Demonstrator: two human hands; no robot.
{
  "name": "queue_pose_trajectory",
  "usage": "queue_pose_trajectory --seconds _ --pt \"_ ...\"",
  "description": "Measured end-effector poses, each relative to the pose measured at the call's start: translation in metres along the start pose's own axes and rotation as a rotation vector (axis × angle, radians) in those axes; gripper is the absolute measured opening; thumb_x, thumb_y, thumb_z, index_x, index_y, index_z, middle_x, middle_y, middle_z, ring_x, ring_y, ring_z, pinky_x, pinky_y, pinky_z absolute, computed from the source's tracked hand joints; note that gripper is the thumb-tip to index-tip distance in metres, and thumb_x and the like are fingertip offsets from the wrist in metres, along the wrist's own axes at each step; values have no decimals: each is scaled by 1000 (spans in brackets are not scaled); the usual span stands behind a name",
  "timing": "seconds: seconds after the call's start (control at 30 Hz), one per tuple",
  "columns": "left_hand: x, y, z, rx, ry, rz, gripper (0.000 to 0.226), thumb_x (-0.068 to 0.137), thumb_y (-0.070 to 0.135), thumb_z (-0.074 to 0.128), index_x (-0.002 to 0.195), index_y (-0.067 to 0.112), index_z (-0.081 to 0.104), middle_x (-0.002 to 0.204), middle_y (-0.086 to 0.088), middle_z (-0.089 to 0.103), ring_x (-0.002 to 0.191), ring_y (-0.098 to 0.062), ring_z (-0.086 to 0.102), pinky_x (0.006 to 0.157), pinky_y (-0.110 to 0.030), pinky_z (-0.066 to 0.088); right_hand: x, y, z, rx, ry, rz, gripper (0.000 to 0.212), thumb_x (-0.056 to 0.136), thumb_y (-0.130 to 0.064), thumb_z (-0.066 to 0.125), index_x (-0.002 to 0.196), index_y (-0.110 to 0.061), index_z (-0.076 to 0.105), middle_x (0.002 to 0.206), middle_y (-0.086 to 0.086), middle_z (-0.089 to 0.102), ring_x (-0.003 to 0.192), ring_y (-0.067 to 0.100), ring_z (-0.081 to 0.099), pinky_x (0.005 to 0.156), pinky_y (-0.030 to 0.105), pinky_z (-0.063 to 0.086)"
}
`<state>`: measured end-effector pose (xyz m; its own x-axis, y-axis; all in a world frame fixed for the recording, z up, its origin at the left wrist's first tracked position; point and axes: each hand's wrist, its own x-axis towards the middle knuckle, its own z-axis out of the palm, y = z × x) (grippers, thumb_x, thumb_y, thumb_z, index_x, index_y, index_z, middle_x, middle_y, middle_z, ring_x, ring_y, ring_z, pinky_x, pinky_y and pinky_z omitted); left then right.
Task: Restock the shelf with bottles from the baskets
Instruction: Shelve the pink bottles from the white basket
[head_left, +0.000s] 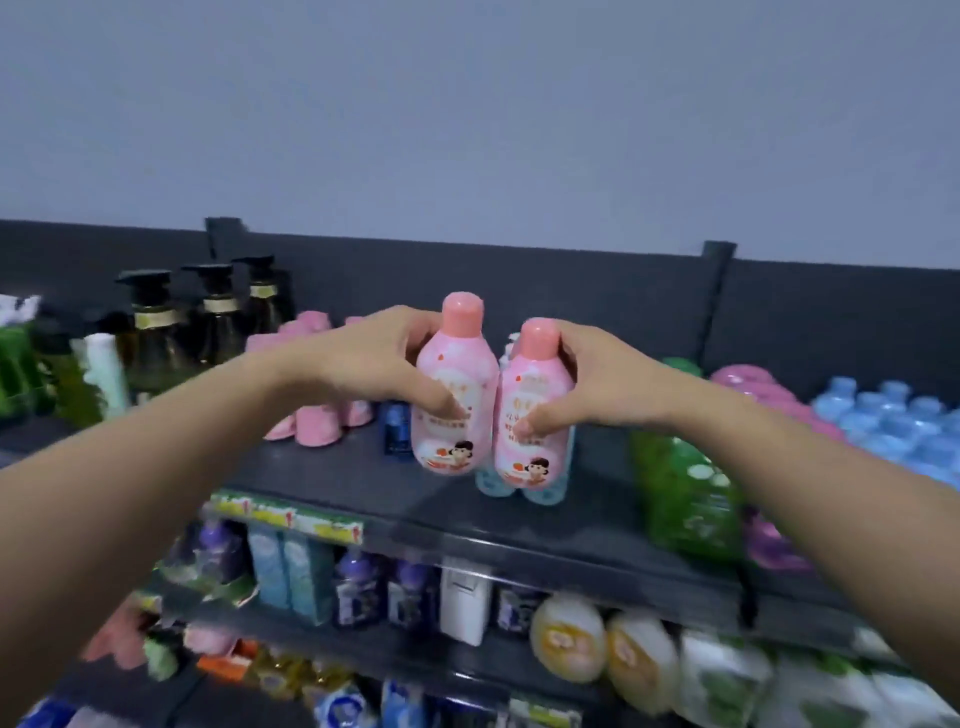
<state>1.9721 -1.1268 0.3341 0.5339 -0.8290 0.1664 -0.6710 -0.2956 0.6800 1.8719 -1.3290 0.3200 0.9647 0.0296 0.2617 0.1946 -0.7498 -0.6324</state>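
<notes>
Dark top shelf: left hand and right hand each grip an upright pink bottle, left bottle and right bottle touching side by side.

Bare shelf is lying open at the front; pink containers are crowding its left, pale blue bottles and green bottles are blocking its right.

Both bare arms reach forward. The left hand grips the left pink bottle, the right hand grips the right pink bottle, thumbs in front.
</notes>
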Motion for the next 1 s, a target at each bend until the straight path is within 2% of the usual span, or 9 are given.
queue_pose_trajectory --seconds 0.2,0.3,0.4,0.53,0.6,0.67,0.77,0.9,1.0 --pt "83 98 111 18 -197 172 31 59 18 73 88 17 64 84 5 73 78 -8 70 71 -23 56 -120 58 -120 -58 136 189 45 65 -3 80 102 -9 54 92 2 64 81 11 64 69 26 54" --pt "115 139 163 13 -266 242 29 59 16 75 85 17 64 80 7 72 77 -7 69 69 -20 54 -177 78 -162 -105 212 275 46 65 -3 80 103 -10 54 92 2 65 79 11 63 68 24 54" --pt "142 176 204 8 -336 320 27 64 8 79 85 16 64 79 7 72 77 -8 69 68 -21 55 -225 93 -193 -166 257 347 45 64 -7 81 101 -14 56 97 5 67 87 20 66 74 33 57" --pt "174 219 242 28 -393 432 27 65 11 79 85 17 62 84 5 71 79 -9 69 74 -26 56 -264 114 -224 -165 315 443 47 58 -17 80 99 -18 56 96 5 67 91 28 67 73 58 55" --pt "192 235 256 41 -408 488 30 61 17 76 87 17 62 88 4 71 83 -11 69 77 -27 56 -274 124 -236 -151 376 459 47 62 -11 81 101 -14 56 96 4 68 89 22 68 76 51 57" --pt "211 247 266 36 -421 520 32 61 16 76 90 15 62 92 0 71 87 -14 68 80 -30 56 -281 135 -248 -139 423 479 44 65 -4 80 102 -11 56 94 2 68 84 15 68 74 37 59" --pt "243 260 278 8 -442 545 34 60 16 75 93 14 63 94 -2 71 89 -16 69 84 -34 56 -288 152 -267 -151 449 523 47 58 -10 81 98 -13 57 88 -5 68 77 6 67 65 20 54" --pt "280 278 296 -29 -430 563 34 61 17 76 93 16 63 92 -2 71 88 -20 69 78 -40 57 -298 176 -292 -172 480 597 48 55 -14 78 98 -12 56 90 -2 69 77 6 67 62 17 52" --pt "298 289 317 -171 -405 558 42 69 1 73 106 11 57 96 -2 68 83 -11 66 70 -23 55 -305 199 -303 -179 504 620 49 57 -13 78 100 -10 56 93 3 69 79 9 67 66 21 56"
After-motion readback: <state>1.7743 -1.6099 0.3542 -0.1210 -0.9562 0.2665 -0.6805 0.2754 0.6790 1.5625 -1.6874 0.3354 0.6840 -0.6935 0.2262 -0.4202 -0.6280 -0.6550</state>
